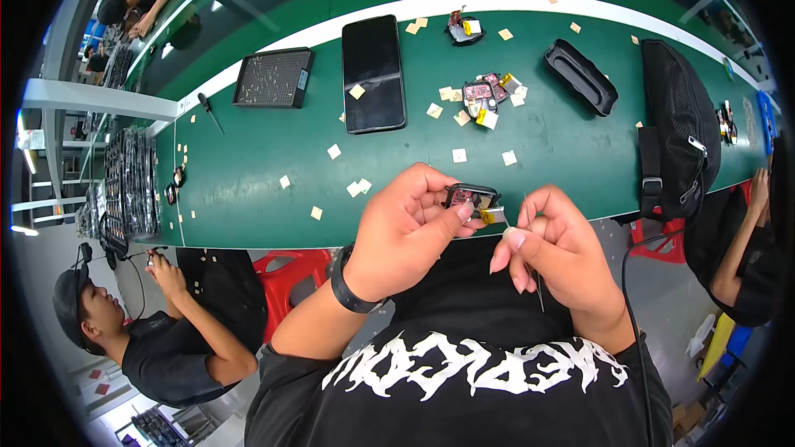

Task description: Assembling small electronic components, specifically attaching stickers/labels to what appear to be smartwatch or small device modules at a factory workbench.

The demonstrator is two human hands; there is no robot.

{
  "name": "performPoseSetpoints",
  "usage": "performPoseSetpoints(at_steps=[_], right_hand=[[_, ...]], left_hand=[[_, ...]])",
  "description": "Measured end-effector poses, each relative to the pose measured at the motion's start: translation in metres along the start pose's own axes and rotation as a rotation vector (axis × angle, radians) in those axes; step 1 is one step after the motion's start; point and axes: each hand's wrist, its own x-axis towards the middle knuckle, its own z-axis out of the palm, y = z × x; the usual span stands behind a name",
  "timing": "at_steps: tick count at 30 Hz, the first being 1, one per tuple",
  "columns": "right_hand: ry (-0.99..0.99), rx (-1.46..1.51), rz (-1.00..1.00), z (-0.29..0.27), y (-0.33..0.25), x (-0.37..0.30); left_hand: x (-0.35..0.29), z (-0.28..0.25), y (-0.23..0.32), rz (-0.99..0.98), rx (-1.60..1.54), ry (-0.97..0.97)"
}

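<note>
My left hand (406,228) is closed on a small black watch-like case (470,197) with a red circuit board inside, just above the table's near edge. A small silver and yellow battery (493,215) sticks out from the case toward my right hand. My right hand (555,244), its thumb and forefinger pinched beside the battery, holds a thin metal tool (541,290) that runs down past the palm. Whether those fingertips also touch the battery or a small pale piece, I cannot tell.
On the green table (240,174) lie scattered pale squares (459,156), a large black phone or tablet (373,74), a black parts tray (273,79), more opened cases (480,98), an empty black tray (581,77), a screwdriver (211,112) and a black bag (681,120). Co-workers sit on both sides.
</note>
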Motion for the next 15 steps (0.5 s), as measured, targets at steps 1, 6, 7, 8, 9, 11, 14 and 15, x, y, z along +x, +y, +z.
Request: performPoseSetpoints(at_steps=[1, 6, 7, 8, 9, 11, 14, 15], right_hand=[[-0.002, 0.000, 0.003, 0.001, 0.000, 0.001], [-0.017, 0.116, 0.111, 0.002, 0.003, 0.006], [-0.016, 0.114, 0.114, 0.003, 0.004, 0.006], [-0.002, 0.160, 0.116, 0.003, 0.006, 0.006], [0.012, 0.205, 0.118, 0.004, 0.007, 0.005], [0.066, 0.204, 0.105, 0.010, 0.008, 0.002], [0.152, 0.202, 0.059, 0.016, 0.014, -0.001], [0.184, 0.203, 0.027, 0.016, 0.018, -0.002]], left_hand=[[-0.002, 0.001, 0.000, -0.001, 0.000, 0.003], [-0.007, 0.011, 0.001, 0.033, 0.103, 0.038], [-0.007, 0.011, -0.001, 0.032, 0.100, 0.039], [-0.008, 0.011, -0.004, 0.054, 0.138, 0.044], [-0.008, 0.011, -0.006, 0.075, 0.174, 0.050], [-0.009, 0.013, -0.008, 0.077, 0.185, 0.064], [-0.010, 0.015, -0.010, 0.049, 0.163, 0.080], [-0.010, 0.016, -0.010, 0.018, 0.131, 0.079]])
